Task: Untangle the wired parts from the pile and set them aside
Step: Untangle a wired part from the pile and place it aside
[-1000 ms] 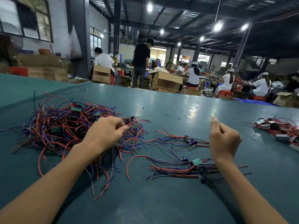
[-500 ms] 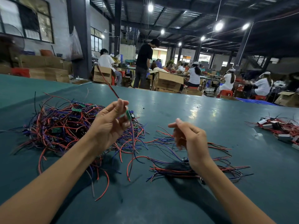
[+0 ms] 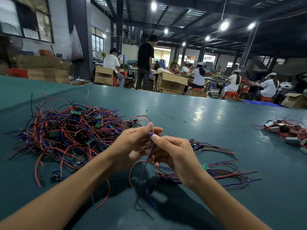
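A big tangled pile (image 3: 69, 133) of red, blue and black wires with small green circuit boards lies on the left of the green table (image 3: 207, 117). Above the table's middle, my left hand (image 3: 132, 145) and my right hand (image 3: 172, 150) meet, both pinching one wired part (image 3: 150, 135). Its wires hang down between my hands toward the table. A smaller, spread-out group of separated wired parts (image 3: 216, 170) lies to the right, partly hidden by my right hand.
Another heap of red-wired parts with silver pieces (image 3: 289, 130) sits at the table's right edge. Beyond the far edge stand cardboard boxes (image 3: 171, 82), and several people work at benches there.
My left hand lifted one wired part out of the pile and brought it to the middle. My right hand came left from the side group and took hold of the same part.
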